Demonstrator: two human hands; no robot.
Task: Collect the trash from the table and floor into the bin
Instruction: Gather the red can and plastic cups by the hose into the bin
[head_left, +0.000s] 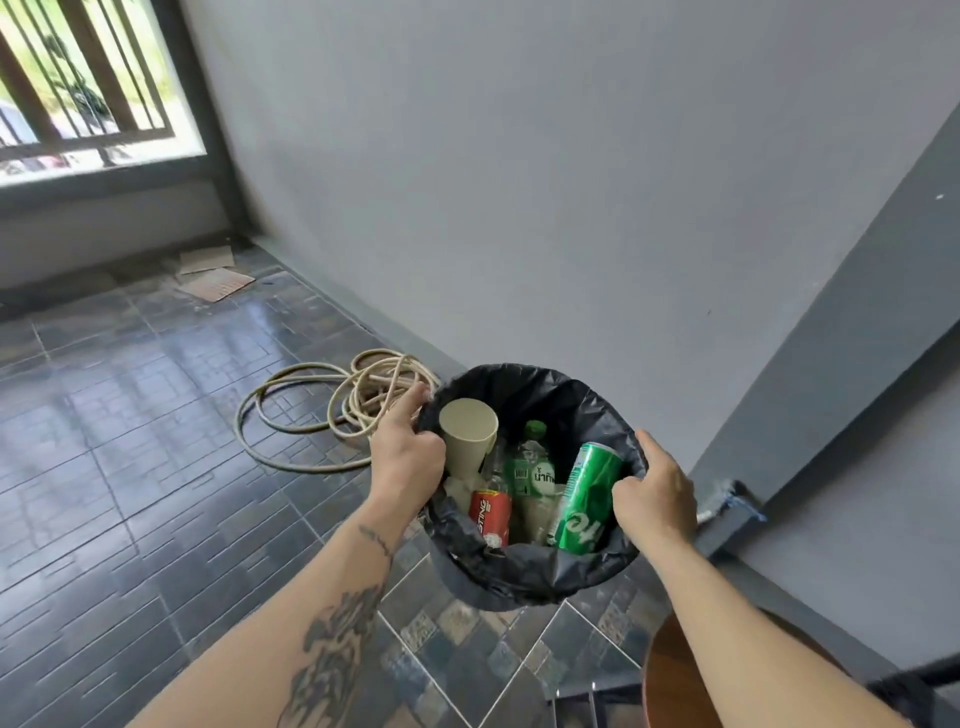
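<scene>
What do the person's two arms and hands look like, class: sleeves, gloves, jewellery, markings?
Both arms are bare to the frame's edge: no sleeves, gloves, watch or rings visible. The left forearm carries a large dark tattoo, with a smaller one near the wrist below the left hand. The right hand and its forearm show no markings.

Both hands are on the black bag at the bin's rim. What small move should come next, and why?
Probably gather the black liner upward toward the middle. The left hand and right hand already grip opposite edges of it, and a paper cup, a green can and bottles lie inside the bin.
</scene>
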